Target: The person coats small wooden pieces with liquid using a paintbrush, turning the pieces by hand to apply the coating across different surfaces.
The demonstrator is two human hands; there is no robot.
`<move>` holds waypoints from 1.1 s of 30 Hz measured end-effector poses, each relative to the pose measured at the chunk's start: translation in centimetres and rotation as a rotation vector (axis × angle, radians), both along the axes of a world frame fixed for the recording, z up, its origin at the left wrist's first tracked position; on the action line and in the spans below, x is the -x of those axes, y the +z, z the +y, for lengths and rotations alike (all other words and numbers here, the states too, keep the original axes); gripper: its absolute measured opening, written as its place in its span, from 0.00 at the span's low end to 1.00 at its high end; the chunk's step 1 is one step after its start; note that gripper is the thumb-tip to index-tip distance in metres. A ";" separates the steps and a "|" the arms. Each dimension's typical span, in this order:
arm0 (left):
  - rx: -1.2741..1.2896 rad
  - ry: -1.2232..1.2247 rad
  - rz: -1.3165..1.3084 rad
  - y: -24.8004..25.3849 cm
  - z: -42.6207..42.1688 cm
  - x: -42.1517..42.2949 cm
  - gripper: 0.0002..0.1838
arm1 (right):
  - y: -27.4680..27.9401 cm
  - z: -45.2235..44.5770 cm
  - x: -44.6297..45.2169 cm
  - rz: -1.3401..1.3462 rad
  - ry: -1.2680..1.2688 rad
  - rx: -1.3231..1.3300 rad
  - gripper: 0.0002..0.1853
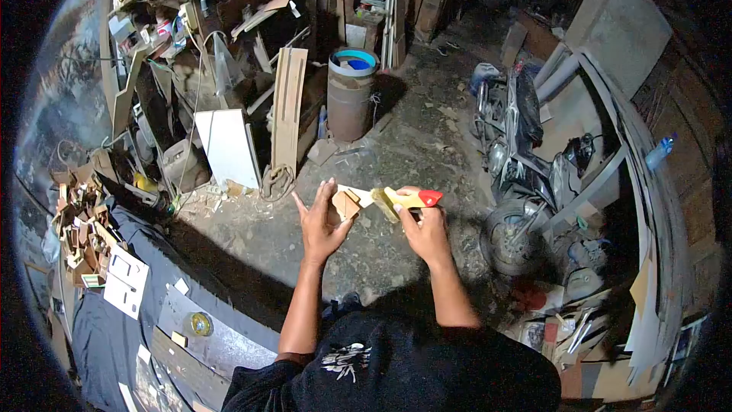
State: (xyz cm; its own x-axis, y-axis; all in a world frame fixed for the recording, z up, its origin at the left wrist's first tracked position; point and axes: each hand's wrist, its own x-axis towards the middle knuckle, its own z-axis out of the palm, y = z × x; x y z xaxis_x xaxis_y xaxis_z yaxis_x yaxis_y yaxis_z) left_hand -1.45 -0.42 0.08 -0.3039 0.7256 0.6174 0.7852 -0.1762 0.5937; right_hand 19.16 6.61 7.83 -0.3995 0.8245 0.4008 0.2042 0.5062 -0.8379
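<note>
My left hand (324, 225) is raised in front of my chest, its fingers closed round a small light-brown wooden piece (347, 204). A pale, flat part (360, 195) sticks out from that piece toward the right. In my right hand (425, 230) is a paintbrush (410, 200) with a yellow handle and a red end. Its bristles (383, 204) point left, close to the pale part; whether they touch it I cannot tell.
At the lower left a bench with dark cloth (103, 336) carries wood offcuts (88, 229), a white panel (126, 282) and a small yellowish jar (200, 324). A barrel (351, 99) stands ahead. A motorcycle (522, 145) is at the right, and boards (288, 107) lean at the back left.
</note>
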 end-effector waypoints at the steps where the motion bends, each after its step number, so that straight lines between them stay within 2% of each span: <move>1: 0.025 -0.015 -0.016 -0.1 0.0 -0.4 0.46 | -0.3 -0.2 0.4 -0.002 -0.002 0.002 0.11; 3: 0.007 -0.113 0.016 0.6 0.0 -1.4 0.45 | -0.7 -0.6 1.4 0.189 0.035 -0.028 0.12; 4: -0.014 -0.103 0.010 0.5 0.1 -1.8 0.46 | -1.4 -0.7 1.7 0.180 0.059 0.015 0.12; 5: -0.038 -0.094 0.005 0.3 0.4 -2.0 0.47 | -1.7 -0.5 2.0 0.200 0.102 -0.104 0.12; 8: -0.046 0.023 0.005 -0.2 0.5 -0.5 0.48 | -1.3 -0.3 1.1 0.177 0.132 -0.118 0.12; 10: -0.042 0.026 -0.077 -0.1 0.2 0.2 0.46 | 0.0 -0.4 0.1 -0.091 0.065 -0.056 0.12; 11: -0.053 0.027 -0.093 0.0 0.1 0.4 0.46 | 0.1 -0.5 0.1 -0.091 0.066 -0.056 0.12; 16: -0.041 -0.120 -0.047 0.6 0.3 -1.5 0.45 | -0.6 -0.6 1.7 0.215 0.080 0.049 0.13; 19: -0.010 -0.099 -0.052 0.6 0.4 -0.8 0.44 | -1.0 -0.4 2.0 0.244 0.098 0.043 0.13; 23: 0.018 -0.067 -0.105 0.5 -0.1 0.6 0.46 | -1.6 -0.4 0.8 0.024 0.177 -0.014 0.13; 27: 0.009 -0.166 -0.219 0.4 0.3 -0.5 0.46 | 0.5 -0.9 1.3 0.090 0.120 0.090 0.12; 29: 0.029 -0.156 -0.116 0.6 0.2 -1.0 0.47 | 0.0 -0.5 1.9 0.312 0.101 0.077 0.12; 32: 0.049 -0.167 -0.114 1.1 0.2 -1.1 0.46 | -0.4 0.0 1.6 0.301 0.099 0.049 0.12; 33: 0.043 -0.136 -0.092 1.1 0.2 -0.9 0.45 | -0.1 0.0 1.2 0.207 0.114 0.108 0.12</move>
